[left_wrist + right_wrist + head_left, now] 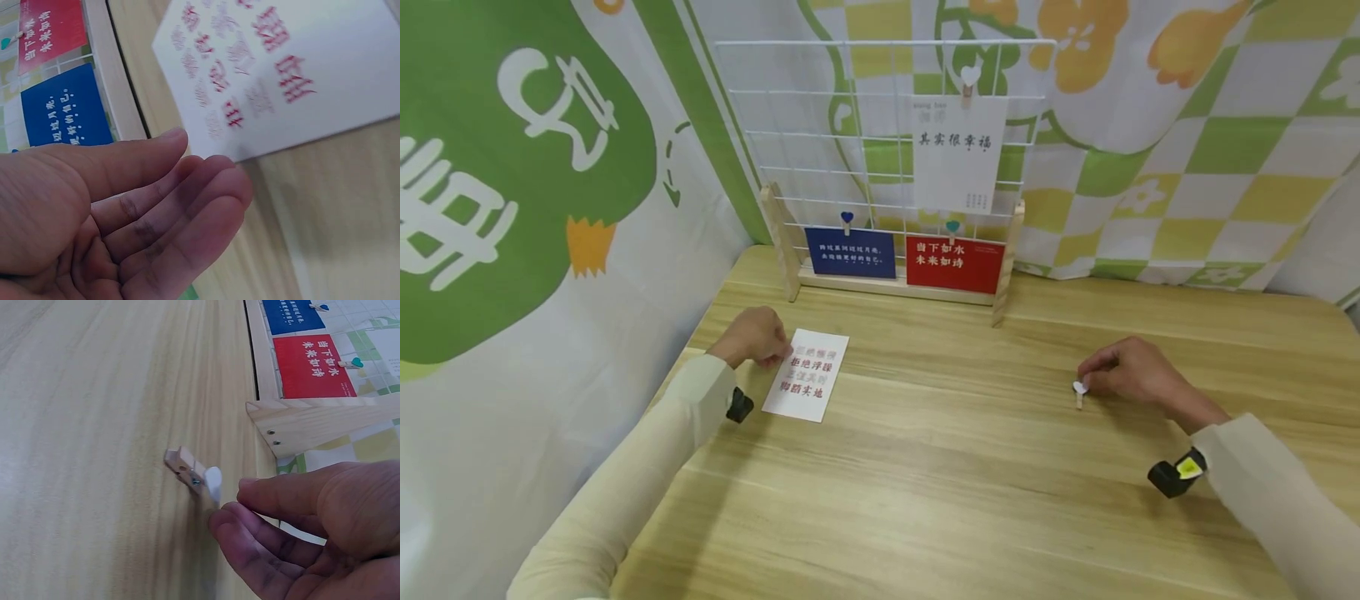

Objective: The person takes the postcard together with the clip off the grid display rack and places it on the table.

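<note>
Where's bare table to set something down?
Widest bare patch: tabletop between loose card and loose clothespin, in front of the rack. Another: between the right hand and the cloth. Crowded: left hand by the card, right hand by the clothespin.

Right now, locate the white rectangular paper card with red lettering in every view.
Head: white card, left of centre, by the left hand.
Left wrist: upper right, cut off by the picture's edge.
Right wrist: not in it.
Shared landmark: red rectangular card with white lettering, in all three.
</note>
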Tool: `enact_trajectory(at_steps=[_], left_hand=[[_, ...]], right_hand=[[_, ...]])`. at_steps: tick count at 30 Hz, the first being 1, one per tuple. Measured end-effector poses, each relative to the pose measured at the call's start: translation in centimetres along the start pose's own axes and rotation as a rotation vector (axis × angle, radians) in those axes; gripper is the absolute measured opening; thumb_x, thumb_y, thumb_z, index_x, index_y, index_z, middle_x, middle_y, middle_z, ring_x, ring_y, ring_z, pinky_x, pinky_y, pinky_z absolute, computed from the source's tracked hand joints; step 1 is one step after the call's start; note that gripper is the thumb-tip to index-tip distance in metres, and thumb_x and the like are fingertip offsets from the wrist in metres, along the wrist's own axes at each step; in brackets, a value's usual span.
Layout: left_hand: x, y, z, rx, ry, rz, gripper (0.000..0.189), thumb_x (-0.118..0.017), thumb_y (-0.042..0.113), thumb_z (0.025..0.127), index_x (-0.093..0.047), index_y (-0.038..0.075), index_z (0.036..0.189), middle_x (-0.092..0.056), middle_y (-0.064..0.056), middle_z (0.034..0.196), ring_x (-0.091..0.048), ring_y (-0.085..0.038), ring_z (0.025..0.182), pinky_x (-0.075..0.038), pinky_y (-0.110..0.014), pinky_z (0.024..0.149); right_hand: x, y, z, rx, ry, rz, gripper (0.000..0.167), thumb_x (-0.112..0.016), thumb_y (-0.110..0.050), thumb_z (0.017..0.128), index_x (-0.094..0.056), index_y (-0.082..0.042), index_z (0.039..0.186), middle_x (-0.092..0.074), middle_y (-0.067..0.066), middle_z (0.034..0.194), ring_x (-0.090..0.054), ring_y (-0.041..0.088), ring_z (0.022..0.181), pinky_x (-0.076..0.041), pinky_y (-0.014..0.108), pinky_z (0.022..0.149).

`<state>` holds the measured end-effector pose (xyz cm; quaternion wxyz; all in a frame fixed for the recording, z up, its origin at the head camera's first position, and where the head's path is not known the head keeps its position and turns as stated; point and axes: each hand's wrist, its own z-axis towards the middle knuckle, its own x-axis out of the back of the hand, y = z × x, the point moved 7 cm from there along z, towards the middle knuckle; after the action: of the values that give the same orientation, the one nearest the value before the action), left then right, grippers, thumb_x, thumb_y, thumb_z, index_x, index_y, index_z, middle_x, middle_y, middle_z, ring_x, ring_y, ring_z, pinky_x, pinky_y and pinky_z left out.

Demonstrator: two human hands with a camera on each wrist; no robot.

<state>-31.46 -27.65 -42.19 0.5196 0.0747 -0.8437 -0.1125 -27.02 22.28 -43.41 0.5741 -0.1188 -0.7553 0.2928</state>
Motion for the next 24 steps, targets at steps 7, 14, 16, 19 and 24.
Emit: enact_trajectory(at_steps=[7, 14, 16, 19, 24], left_hand=[[1.5, 1.8, 0.3, -0.044, 0.101, 0.028, 0.016, -0.071, 0.016, 0.089, -0.074, 0.001, 0.090, -0.071, -0.008, 0.073, -0.058, -0.015, 0.066, -0.048, -0.027, 0.067], [3.5, 4.6, 0.4, -0.106, 0.197, -0.048, 0.023, -0.073, 0.019, 0.088, -0.073, 0.000, 0.100, -0.072, -0.018, 0.105, -0.064, -0.029, 0.091, -0.055, -0.041, 0.080], [4.0, 5.5, 0.5, -0.136, 0.219, -0.052, 0.024, -0.073, 0.020, 0.089, -0.072, 0.000, 0.102, -0.072, -0.018, 0.107, -0.066, -0.030, 0.093, -0.056, -0.042, 0.082], [4.6, 6.7, 0.8, -0.173, 0.247, -0.050, 0.028, -0.073, 0.020, 0.088, -0.071, -0.002, 0.106, -0.072, -0.019, 0.107, -0.068, -0.032, 0.096, -0.056, -0.044, 0.086], [5.5, 8.5, 1.0, -0.213, 0.276, -0.078, 0.034, -0.074, 0.019, 0.087, -0.069, -0.004, 0.111, -0.072, -0.020, 0.109, -0.069, -0.032, 0.097, -0.056, -0.044, 0.089]], right_hand=[[1.1, -0.9, 0.3, 0.010, 0.025, 0.014, 0.023, -0.069, -0.017, 0.090, -0.075, -0.003, 0.107, -0.075, 0.015, 0.103, -0.068, 0.028, 0.097, -0.053, 0.029, 0.075], [2.9, -2.9, 1.3, -0.016, 0.008, 0.088, 0.033, -0.063, -0.018, 0.095, -0.066, 0.002, 0.122, -0.072, 0.019, 0.109, -0.071, 0.024, 0.086, -0.058, 0.028, 0.066], [3.5, -3.6, 1.6, -0.014, 0.011, 0.098, 0.034, -0.062, -0.019, 0.096, -0.065, 0.001, 0.124, -0.071, 0.020, 0.110, -0.071, 0.025, 0.087, -0.058, 0.029, 0.067], [4.3, -4.7, 2.1, -0.006, 0.017, 0.113, 0.036, -0.062, -0.022, 0.098, -0.064, -0.001, 0.126, -0.069, 0.021, 0.114, -0.070, 0.022, 0.088, -0.057, 0.027, 0.067], [5.5, -6.5, 2.6, 0.014, 0.031, 0.118, 0.036, -0.061, -0.022, 0.098, -0.063, -0.001, 0.128, -0.067, 0.022, 0.119, -0.069, 0.017, 0.089, -0.057, 0.023, 0.067]])
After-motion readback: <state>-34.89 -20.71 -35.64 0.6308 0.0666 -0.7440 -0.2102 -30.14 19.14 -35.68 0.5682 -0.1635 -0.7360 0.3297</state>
